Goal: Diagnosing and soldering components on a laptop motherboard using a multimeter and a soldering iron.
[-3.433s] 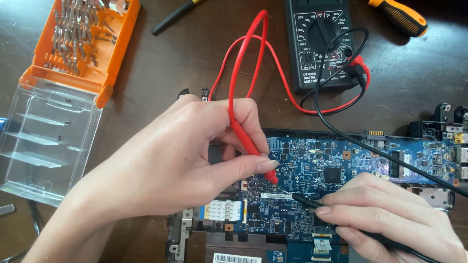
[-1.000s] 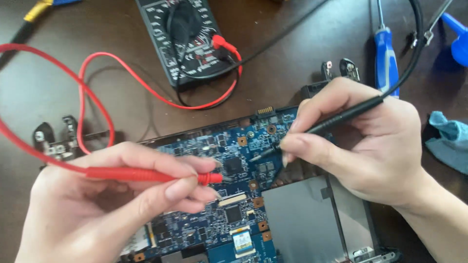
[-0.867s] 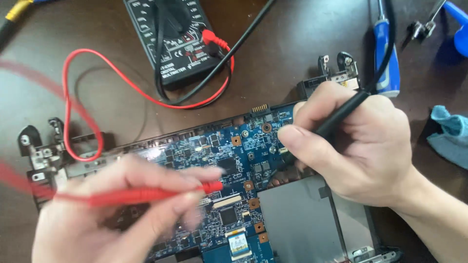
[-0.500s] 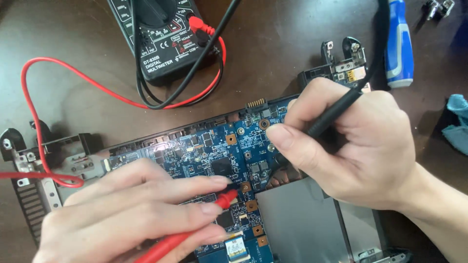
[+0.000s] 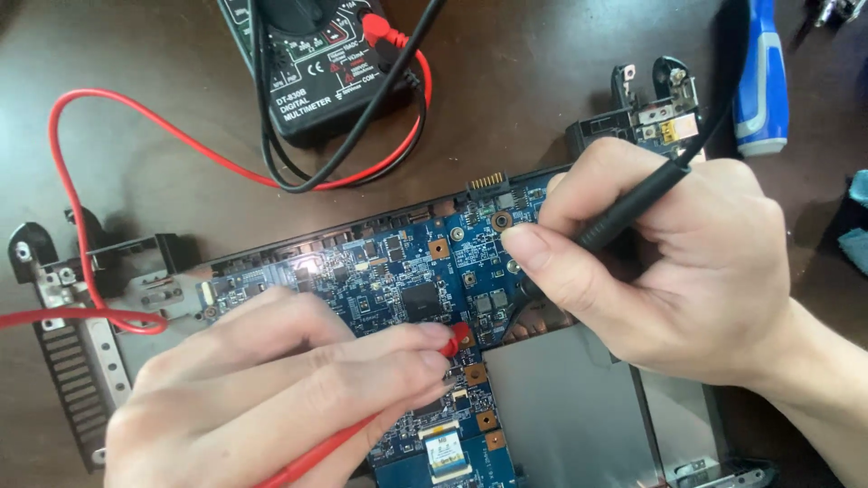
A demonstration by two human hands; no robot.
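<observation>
Here your left hand (image 5: 271, 398) pinches the red probe (image 5: 362, 429) on the blue circuit board (image 5: 398, 271); your right hand (image 5: 669, 262) grips the black probe (image 5: 633, 203) at centre frame.

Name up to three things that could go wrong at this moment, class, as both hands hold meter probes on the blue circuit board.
1. The red probe in the left hand sits among closely packed parts on the circuit board; a slip might bridge two contacts.
2. The right hand covers the tip of the black probe, so its contact point is hard to check.
3. The red lead loops across the table; a snag could tug the multimeter.
</observation>
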